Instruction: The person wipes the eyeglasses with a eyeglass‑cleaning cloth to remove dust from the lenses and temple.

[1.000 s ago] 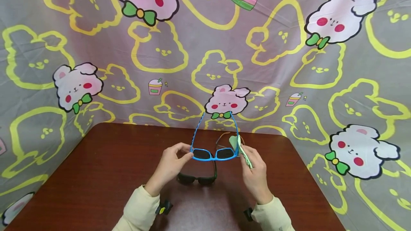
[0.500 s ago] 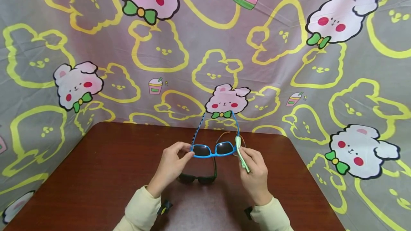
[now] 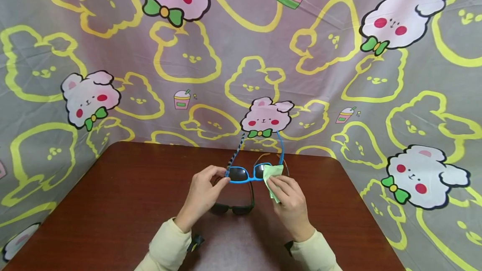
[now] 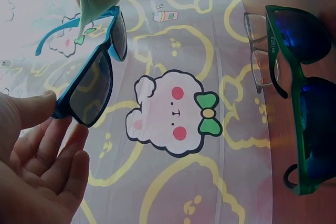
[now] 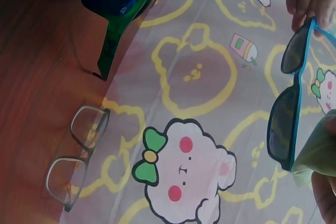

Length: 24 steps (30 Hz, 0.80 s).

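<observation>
Blue-framed sunglasses (image 3: 238,175) are held up over the table with both temples spread toward the backdrop. My left hand (image 3: 201,191) pinches their left corner by the hinge between thumb and fingers, as the left wrist view also shows. In my right hand (image 3: 290,202) a light green cloth (image 3: 273,172) is pinched, and it covers the outer part of the right lens. The right wrist view shows the cloth (image 5: 320,148) at that end of the frame, with both dark lenses (image 5: 283,121) visible beside it.
Dark green-framed sunglasses (image 4: 297,85) rest on the brown table (image 3: 113,204) below the held pair. Thin-rimmed clear glasses (image 5: 87,158) lie farther back. A grey curtain with bunny prints (image 3: 203,91) rises behind the table's far edge.
My right hand has moved left, bringing the cloth from the right hinge onto the front of the right lens. The blue sunglasses have risen slightly, while my left hand keeps its pinch.
</observation>
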Available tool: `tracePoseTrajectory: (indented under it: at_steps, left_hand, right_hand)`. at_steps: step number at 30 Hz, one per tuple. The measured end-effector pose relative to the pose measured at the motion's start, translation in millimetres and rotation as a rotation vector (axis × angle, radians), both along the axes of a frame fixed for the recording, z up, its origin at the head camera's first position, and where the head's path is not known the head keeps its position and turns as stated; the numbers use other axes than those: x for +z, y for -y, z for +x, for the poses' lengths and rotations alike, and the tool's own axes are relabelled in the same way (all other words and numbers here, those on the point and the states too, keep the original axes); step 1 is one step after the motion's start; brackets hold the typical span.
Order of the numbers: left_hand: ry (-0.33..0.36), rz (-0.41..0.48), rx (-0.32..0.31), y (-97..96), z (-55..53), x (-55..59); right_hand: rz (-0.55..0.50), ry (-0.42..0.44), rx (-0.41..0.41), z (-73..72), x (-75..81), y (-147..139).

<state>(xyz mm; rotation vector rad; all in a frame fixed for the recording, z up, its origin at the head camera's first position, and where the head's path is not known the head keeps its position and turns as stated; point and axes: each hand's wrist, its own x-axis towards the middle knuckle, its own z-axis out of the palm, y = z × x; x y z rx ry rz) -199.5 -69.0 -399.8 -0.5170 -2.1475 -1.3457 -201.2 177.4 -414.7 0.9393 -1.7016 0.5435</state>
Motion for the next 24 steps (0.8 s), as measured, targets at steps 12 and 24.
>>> tracePoseTrajectory:
  at_steps: [12,24]
  left_hand:
    - [-0.038,-0.014,-0.015,-6.0,2.9,0.9]
    - [-0.068,-0.047,-0.009,-11.5,3.7,-0.1]
  right_hand:
    - [0.105,0.095,-0.064,2.6,-2.3,6.0]
    - [0.169,0.117,-0.07,5.9,-1.6,11.1]
